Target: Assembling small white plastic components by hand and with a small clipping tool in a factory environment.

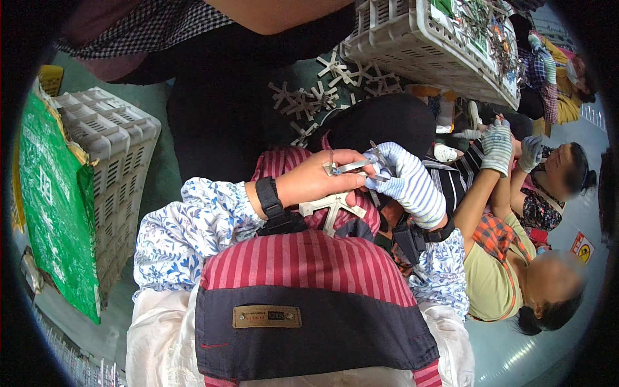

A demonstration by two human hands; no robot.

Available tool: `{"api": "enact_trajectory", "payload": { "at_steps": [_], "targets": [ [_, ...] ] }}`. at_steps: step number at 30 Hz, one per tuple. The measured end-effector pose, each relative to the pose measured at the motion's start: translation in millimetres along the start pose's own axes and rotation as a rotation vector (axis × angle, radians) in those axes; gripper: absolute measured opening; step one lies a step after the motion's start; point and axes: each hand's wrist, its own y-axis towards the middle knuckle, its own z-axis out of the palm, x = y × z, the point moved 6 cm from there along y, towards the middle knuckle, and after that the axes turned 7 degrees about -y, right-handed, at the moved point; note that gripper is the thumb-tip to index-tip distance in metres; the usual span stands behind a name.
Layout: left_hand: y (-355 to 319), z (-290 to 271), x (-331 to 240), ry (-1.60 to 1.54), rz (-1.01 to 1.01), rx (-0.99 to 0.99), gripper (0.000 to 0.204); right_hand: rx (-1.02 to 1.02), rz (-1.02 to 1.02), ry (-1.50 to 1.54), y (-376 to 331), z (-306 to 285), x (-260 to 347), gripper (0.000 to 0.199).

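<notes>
My bare left hand (313,182) is closed, its thumb and fingers pinching a small metal piece (331,168) with a thin upright pin. My right hand (412,184), in a white and blue striped glove, is closed round a slim metal hand tool (355,166); its exact kind is hard to make out. The tool's tip meets the small piece at my left fingers. Below both hands, a white star-shaped plastic part (332,208) with several arms lies on my striped apron (303,258). My right fingers partly cover the tool.
Several more white star-shaped parts (302,102) lie on the floor ahead. A white plastic crate (419,48) holding loose metal pieces stands at far right. Another crate (122,135) and a green sack (55,213) are on my left. Co-workers sit close on my right, one with gloved hands (496,148).
</notes>
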Motion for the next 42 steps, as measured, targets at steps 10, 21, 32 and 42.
{"api": "enact_trajectory", "payload": {
  "at_steps": [10, 21, 32, 42],
  "targets": [
    [1.5, 4.6, 0.1, -0.005, 0.008, 0.031, 0.031, 0.041, -0.006, 0.06, 1.0, -0.4, -2.4, 0.039],
    [4.4, 0.2, 8.3, -0.063, -0.017, -0.03, 0.023, 0.077, -0.02, 0.136, 0.4, 8.9, -7.8, 0.036],
    [4.4, -4.2, 5.9, 0.178, 0.024, -0.12, 0.016, 0.119, 0.024, 0.098, 3.1, 10.2, -12.7, 0.037],
    [4.9, -2.0, 6.1, 0.177, 0.005, -0.043, 0.011, 0.224, 0.095, 0.395, 1.9, 15.6, -21.0, 0.04]
  ]
}}
